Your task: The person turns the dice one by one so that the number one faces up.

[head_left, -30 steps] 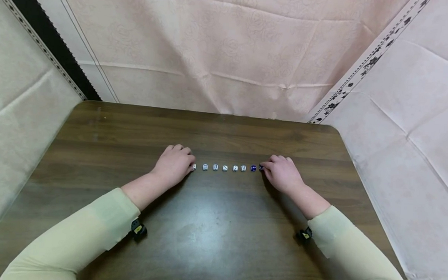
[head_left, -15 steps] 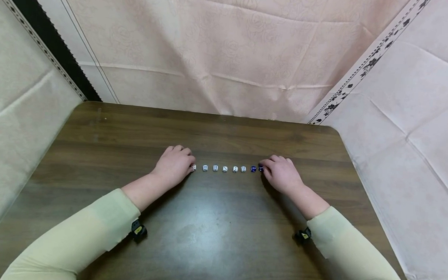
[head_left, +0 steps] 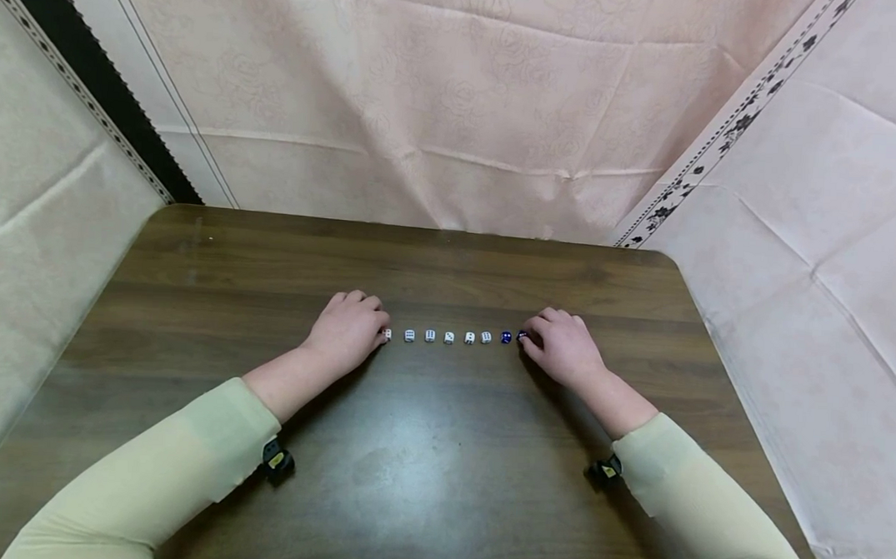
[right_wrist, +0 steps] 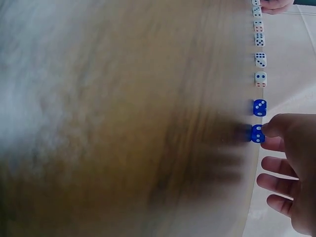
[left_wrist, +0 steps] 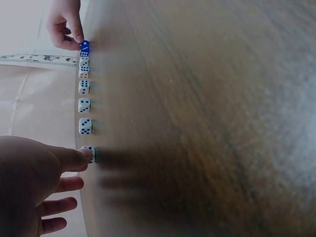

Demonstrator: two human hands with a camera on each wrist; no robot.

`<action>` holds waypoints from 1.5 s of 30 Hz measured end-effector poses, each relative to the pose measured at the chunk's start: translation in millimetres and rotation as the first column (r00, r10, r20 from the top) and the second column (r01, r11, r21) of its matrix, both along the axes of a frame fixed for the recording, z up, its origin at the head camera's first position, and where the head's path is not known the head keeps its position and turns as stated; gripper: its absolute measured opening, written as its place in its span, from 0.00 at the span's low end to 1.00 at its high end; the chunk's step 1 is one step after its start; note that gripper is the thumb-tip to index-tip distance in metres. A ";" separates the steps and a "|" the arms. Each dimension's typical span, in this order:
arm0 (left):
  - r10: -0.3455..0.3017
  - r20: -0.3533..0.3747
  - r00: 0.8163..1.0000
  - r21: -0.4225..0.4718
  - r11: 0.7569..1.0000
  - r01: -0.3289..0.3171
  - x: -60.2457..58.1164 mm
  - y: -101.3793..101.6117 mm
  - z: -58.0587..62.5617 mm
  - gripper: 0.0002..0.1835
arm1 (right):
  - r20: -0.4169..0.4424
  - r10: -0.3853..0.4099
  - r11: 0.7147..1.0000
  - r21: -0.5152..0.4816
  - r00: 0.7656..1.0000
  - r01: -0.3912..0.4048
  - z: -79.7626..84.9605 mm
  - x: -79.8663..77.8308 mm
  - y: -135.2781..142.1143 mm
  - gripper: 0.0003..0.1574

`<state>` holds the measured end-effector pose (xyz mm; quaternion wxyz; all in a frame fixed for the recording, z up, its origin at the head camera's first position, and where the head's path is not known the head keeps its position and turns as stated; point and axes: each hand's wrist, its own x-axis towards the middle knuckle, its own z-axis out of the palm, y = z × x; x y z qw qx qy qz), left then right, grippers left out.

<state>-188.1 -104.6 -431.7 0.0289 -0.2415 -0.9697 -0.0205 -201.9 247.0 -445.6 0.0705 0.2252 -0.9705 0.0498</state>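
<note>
A row of small dice crosses the table, with several white dice (head_left: 449, 337) on the left and a blue die (head_left: 505, 337) farther right. At the row's left end my left hand (head_left: 346, 329) pinches a white die (left_wrist: 91, 154) between thumb and forefinger; part of it is hidden by the thumb. My right hand (head_left: 563, 344) grips the outermost blue die (right_wrist: 257, 134) at the right end with thumb and forefinger. In the right wrist view its other fingers (right_wrist: 276, 185) are spread off to the side. Small gaps separate the dice.
The brown wooden table (head_left: 411, 445) has rounded far corners. Pale pink cloth (head_left: 456, 105) hangs behind it, and white cloth (head_left: 832, 246) hangs at the sides. A black wrist camera (head_left: 278, 460) sits below the left cuff, another camera (head_left: 603, 471) by the right.
The right thumb and fingers have shifted slightly around the end blue die. The left hand and the other dice stay in place.
</note>
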 end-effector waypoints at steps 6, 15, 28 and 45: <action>-0.003 -0.002 1.000 -0.003 1.000 0.003 -0.3 0.0 -0.5 0.08 | -0.007 0.021 1.000 -0.002 1.000 -0.021 0.3 1.6 1.9 0.11; 0.003 0.007 1.000 -0.007 1.000 -0.002 -0.2 0.0 0.0 0.08 | -0.024 0.044 0.999 0.003 0.999 -0.043 0.1 3.5 3.3 0.10; -0.008 0.010 1.000 -0.015 1.000 0.008 -1.6 0.8 0.0 0.09 | -0.011 0.034 0.999 0.023 0.999 -0.034 1.0 3.3 3.7 0.09; -0.040 -0.012 0.999 -0.042 0.998 0.040 -2.0 1.0 2.5 0.08 | -0.019 0.073 0.997 0.011 0.997 -0.073 0.4 1.6 5.4 0.10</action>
